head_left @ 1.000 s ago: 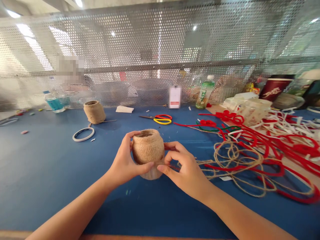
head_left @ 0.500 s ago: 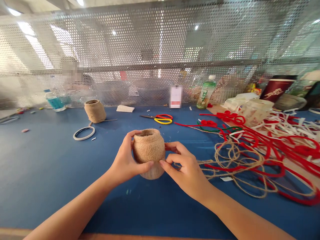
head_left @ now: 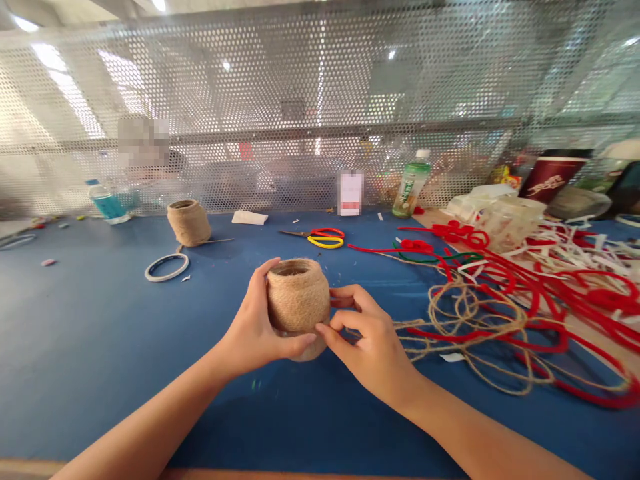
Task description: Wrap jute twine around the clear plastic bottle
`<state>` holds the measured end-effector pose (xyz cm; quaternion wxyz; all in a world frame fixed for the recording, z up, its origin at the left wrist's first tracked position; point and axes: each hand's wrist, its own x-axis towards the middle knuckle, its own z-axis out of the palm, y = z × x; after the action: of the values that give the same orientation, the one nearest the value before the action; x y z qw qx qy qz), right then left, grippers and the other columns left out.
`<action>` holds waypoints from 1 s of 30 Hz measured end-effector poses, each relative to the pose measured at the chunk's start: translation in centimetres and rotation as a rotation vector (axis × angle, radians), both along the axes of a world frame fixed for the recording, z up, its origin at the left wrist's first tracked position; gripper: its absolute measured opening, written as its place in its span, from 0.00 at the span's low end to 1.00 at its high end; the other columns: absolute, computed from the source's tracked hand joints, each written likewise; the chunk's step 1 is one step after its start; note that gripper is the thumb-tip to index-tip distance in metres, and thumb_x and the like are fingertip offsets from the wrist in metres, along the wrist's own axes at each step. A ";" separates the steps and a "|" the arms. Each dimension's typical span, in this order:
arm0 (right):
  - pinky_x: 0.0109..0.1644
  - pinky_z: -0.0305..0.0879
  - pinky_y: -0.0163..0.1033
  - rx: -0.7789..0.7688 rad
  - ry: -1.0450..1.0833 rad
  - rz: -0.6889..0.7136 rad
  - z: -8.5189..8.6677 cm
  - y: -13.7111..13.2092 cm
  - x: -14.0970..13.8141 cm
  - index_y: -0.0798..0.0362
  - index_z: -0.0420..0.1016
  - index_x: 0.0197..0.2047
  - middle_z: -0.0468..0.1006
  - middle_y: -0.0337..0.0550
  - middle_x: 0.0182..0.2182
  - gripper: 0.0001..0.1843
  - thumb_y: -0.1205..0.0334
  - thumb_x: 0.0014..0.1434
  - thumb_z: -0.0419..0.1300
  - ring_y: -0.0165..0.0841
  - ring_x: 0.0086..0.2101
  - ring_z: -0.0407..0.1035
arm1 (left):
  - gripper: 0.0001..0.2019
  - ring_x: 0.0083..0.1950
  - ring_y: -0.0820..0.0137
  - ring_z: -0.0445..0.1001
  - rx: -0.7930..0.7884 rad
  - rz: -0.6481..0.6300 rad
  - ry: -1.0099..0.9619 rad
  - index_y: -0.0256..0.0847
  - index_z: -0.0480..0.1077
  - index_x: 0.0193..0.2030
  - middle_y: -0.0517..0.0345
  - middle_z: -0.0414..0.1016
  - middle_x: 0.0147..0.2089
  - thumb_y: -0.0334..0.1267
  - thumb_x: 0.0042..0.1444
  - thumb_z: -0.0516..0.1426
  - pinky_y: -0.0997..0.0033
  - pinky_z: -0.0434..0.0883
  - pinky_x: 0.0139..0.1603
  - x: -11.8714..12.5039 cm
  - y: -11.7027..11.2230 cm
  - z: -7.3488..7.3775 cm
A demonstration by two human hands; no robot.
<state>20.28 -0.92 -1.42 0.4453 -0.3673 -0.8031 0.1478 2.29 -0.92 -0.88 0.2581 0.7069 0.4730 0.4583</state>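
Observation:
A small jar wrapped in brown jute twine [head_left: 298,299] is held just above the blue table [head_left: 100,347], its bare lower part showing under the wrapping. My left hand [head_left: 257,330] grips it from the left, thumb under the front. My right hand [head_left: 367,340] is at the jar's right side, thumb and forefinger pinched on the twine strand against the jar. That strand runs right into a loose tangle of jute twine [head_left: 470,320].
A second twine-wrapped jar [head_left: 189,223] and a tape ring [head_left: 167,267] lie at the back left. Scissors with red and yellow handles [head_left: 323,237], a green bottle [head_left: 410,187], red pipe cleaners [head_left: 550,300], paper strips and a dark red cup [head_left: 553,179] fill the right. Perforated metal screen behind.
My right fingers have moved from a strand held out at the jar's lower right to a pinch pressed against its side. The jar has turned slightly in my left hand.

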 end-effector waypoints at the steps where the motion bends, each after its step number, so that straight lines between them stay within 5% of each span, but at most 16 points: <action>1: 0.42 0.69 0.41 0.001 0.002 0.000 0.0 0.0 0.0 0.56 0.67 0.19 0.66 0.46 0.37 0.13 0.65 0.54 0.58 0.34 0.41 0.67 | 0.47 0.55 0.57 0.62 -0.005 0.004 -0.011 0.41 0.45 0.58 0.47 0.60 0.54 0.41 0.33 0.65 0.50 0.59 0.57 0.0 0.0 -0.1; 15: 0.44 0.70 0.43 -0.059 0.017 0.005 0.2 -0.1 0.1 0.55 0.67 0.24 0.66 0.45 0.38 0.08 0.66 0.53 0.59 0.33 0.41 0.67 | 0.44 0.57 0.58 0.62 -0.025 -0.011 -0.087 0.44 0.47 0.59 0.48 0.61 0.56 0.41 0.36 0.65 0.51 0.59 0.59 -0.3 0.5 -0.6; 30: 0.33 0.72 0.35 -0.011 0.018 0.023 0.4 -0.2 0.1 0.55 0.65 0.22 0.64 0.45 0.34 0.07 0.72 0.50 0.55 0.32 0.37 0.66 | 0.45 0.56 0.56 0.62 -0.034 -0.059 -0.121 0.43 0.46 0.60 0.48 0.61 0.56 0.38 0.36 0.64 0.51 0.60 0.57 -0.5 0.8 -0.7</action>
<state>20.35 -1.09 -1.05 0.4485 -0.3592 -0.8025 0.1608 1.80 -0.14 -1.58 0.3115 0.6869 0.4433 0.4844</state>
